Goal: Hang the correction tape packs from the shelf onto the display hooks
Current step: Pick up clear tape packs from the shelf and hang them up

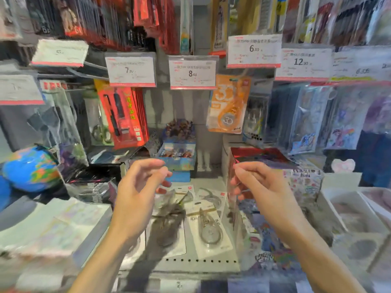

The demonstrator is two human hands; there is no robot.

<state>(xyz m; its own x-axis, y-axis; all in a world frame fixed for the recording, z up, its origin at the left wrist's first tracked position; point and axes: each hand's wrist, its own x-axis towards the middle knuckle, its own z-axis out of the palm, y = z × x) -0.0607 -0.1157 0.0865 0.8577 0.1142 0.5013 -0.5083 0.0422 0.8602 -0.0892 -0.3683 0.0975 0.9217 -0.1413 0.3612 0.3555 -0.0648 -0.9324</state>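
Observation:
Several pale correction tape packs (pixel 208 226) lie flat on the grey shelf (pixel 201 264) below my hands. One orange correction tape pack (pixel 229 104) hangs on a display hook under the 6.00 price tag. My left hand (pixel 140 191) hovers above the shelf packs with fingers loosely curled and nothing in it. My right hand (pixel 260 182) hovers level with it to the right, fingers bent with the tips close together; no pack shows in it. The picture is blurred by motion.
Price tags (pixel 192 74) hang in a row above. Red pen packs (pixel 124 115) hang at the left, blue printed packs (pixel 313 119) at the right. A globe (pixel 29 168) sits at far left. A small blue box (pixel 177 157) stands at the shelf back, white boxes (pixel 53 227) beside it.

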